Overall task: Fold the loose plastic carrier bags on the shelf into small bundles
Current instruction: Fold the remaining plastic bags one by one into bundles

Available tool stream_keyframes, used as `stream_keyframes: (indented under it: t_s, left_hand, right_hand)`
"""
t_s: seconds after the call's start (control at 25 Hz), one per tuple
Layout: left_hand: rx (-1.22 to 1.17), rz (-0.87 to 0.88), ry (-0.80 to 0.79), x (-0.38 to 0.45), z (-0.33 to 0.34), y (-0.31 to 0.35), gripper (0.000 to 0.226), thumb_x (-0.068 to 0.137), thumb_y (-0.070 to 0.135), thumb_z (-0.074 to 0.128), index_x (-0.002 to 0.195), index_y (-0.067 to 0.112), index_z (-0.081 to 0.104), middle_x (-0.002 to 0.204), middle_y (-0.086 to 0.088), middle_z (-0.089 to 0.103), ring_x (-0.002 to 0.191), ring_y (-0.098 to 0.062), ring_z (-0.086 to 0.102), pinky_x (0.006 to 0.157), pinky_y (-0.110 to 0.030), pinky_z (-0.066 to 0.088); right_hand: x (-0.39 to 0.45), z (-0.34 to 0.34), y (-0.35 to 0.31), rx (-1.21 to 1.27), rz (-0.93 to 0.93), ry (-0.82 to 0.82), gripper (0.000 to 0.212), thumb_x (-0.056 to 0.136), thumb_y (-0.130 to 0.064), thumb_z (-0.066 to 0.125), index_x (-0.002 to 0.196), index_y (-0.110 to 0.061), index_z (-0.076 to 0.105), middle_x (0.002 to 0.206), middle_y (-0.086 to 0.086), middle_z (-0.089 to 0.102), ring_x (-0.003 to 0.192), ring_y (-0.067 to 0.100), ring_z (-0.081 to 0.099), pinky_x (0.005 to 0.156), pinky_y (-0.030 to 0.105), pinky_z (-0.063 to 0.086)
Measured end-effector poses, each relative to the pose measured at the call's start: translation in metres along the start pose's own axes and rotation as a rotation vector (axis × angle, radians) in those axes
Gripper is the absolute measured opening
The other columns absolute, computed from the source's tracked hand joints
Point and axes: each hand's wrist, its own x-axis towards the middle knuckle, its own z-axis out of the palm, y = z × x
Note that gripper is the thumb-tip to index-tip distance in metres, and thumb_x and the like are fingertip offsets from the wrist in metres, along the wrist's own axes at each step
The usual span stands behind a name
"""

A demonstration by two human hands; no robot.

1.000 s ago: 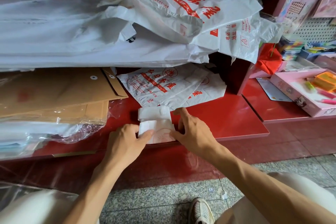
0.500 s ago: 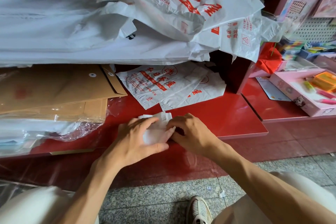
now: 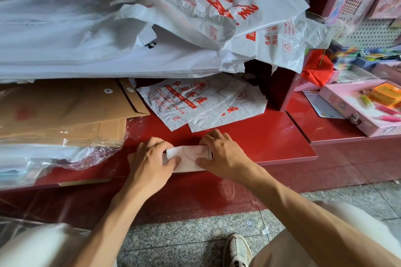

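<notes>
Folded bag (image 3: 187, 158) lay flat at the front edge of the red shelf (image 3: 271, 143), pinched between both hands. Left hand (image 3: 149, 163) pressed its left end, thumb on top; right hand (image 3: 223, 156) clamped the right end, fingers curled over the far side. Two flat printed bags (image 3: 195, 102) sat just behind, toward the back of the shelf. Brown envelopes (image 3: 65, 108) were stacked at the shelf's left. Loose bag pile (image 3: 195, 17) covered the shelf above. Pink box (image 3: 355, 106) sat well to the right.
</notes>
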Motion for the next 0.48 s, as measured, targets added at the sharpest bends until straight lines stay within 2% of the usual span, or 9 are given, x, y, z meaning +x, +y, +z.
stream_keyframes:
  t_s: [0.04, 0.12, 0.2, 0.28, 0.32, 0.4, 0.44, 0.48]
  left_hand:
    - [-0.04, 0.031, -0.007, -0.001, -0.002, 0.0, 0.007, 0.087, 0.036, 0.068, 0.09, 0.034, 0.062, 0.098, 0.019, 0.055, 0.1, -0.015, 0.052, 0.088, -0.04, 0.041]
    - [-0.198, 0.039, -0.01, -0.002, -0.006, 0.003, 0.013, 0.087, 0.027, 0.069, 0.081, 0.03, 0.059, 0.08, 0.014, 0.062, 0.079, -0.009, 0.06, 0.07, -0.03, 0.047]
    - [-0.378, -0.004, 0.022, -0.006, -0.018, 0.006, 0.017, 0.087, 0.018, 0.069, 0.08, 0.029, 0.06, 0.075, 0.014, 0.064, 0.069, -0.006, 0.058, 0.059, -0.022, 0.043]
    - [-0.531, -0.062, 0.099, -0.011, -0.045, 0.002, 0.02, 0.086, 0.012, 0.069, 0.084, 0.03, 0.061, 0.082, 0.012, 0.066, 0.074, -0.006, 0.06, 0.065, -0.022, 0.046]
    - [-0.583, -0.074, 0.149, -0.016, -0.063, -0.004, 0.024, 0.084, 0.008, 0.069, 0.088, 0.031, 0.062, 0.086, 0.01, 0.067, 0.079, -0.006, 0.062, 0.068, -0.021, 0.048]
    - [-0.496, -0.073, 0.284, -0.032, -0.108, -0.031, 0.027, 0.083, 0.009, 0.071, 0.098, 0.03, 0.064, 0.093, 0.012, 0.068, 0.085, -0.002, 0.063, 0.074, -0.015, 0.048]
    - [-0.386, -0.088, 0.349, -0.046, -0.129, -0.05, 0.027, 0.083, 0.012, 0.071, 0.103, 0.029, 0.065, 0.097, 0.015, 0.068, 0.089, 0.001, 0.063, 0.077, -0.014, 0.047]
    - [-0.285, -0.124, 0.398, -0.064, -0.146, -0.069, 0.027, 0.084, 0.014, 0.07, 0.106, 0.028, 0.064, 0.1, 0.016, 0.067, 0.093, 0.002, 0.062, 0.081, -0.017, 0.047]
  right_hand:
    - [0.001, -0.003, -0.001, 0.058, 0.0, -0.021, 0.028, 0.084, -0.033, 0.063, 0.11, -0.024, 0.056, 0.113, -0.001, 0.049, 0.105, 0.021, 0.047, 0.084, 0.031, 0.045]
    - [0.003, -0.008, -0.006, 0.274, 0.037, -0.014, 0.013, 0.081, -0.018, 0.063, 0.091, -0.022, 0.055, 0.091, -0.003, 0.055, 0.088, 0.018, 0.055, 0.06, 0.018, 0.041]
    - [0.008, -0.013, -0.019, 0.556, 0.104, 0.009, 0.023, 0.08, -0.008, 0.067, 0.096, -0.021, 0.056, 0.084, -0.001, 0.061, 0.073, 0.014, 0.058, 0.051, 0.017, 0.04]
    - [0.01, -0.02, -0.039, 0.9, 0.074, 0.018, 0.036, 0.081, -0.003, 0.074, 0.11, -0.016, 0.058, 0.09, 0.005, 0.068, 0.07, 0.01, 0.062, 0.055, 0.018, 0.048]
    - [0.012, -0.024, -0.05, 0.998, 0.008, 0.053, 0.031, 0.081, -0.002, 0.075, 0.108, -0.012, 0.062, 0.088, 0.006, 0.071, 0.069, 0.008, 0.064, 0.058, 0.018, 0.049]
    - [0.019, -0.034, -0.08, 0.984, -0.159, 0.136, 0.008, 0.084, -0.009, 0.075, 0.091, -0.01, 0.071, 0.076, -0.003, 0.072, 0.064, 0.003, 0.062, 0.058, 0.016, 0.047]
    - [0.023, -0.039, -0.096, 0.947, -0.219, 0.179, 0.003, 0.086, -0.013, 0.074, 0.085, -0.009, 0.073, 0.069, -0.006, 0.07, 0.059, 0.0, 0.059, 0.054, 0.014, 0.044]
    - [0.029, -0.042, -0.113, 0.925, -0.262, 0.216, 0.01, 0.087, -0.015, 0.073, 0.084, -0.005, 0.073, 0.065, -0.004, 0.068, 0.053, 0.0, 0.056, 0.05, 0.014, 0.04]
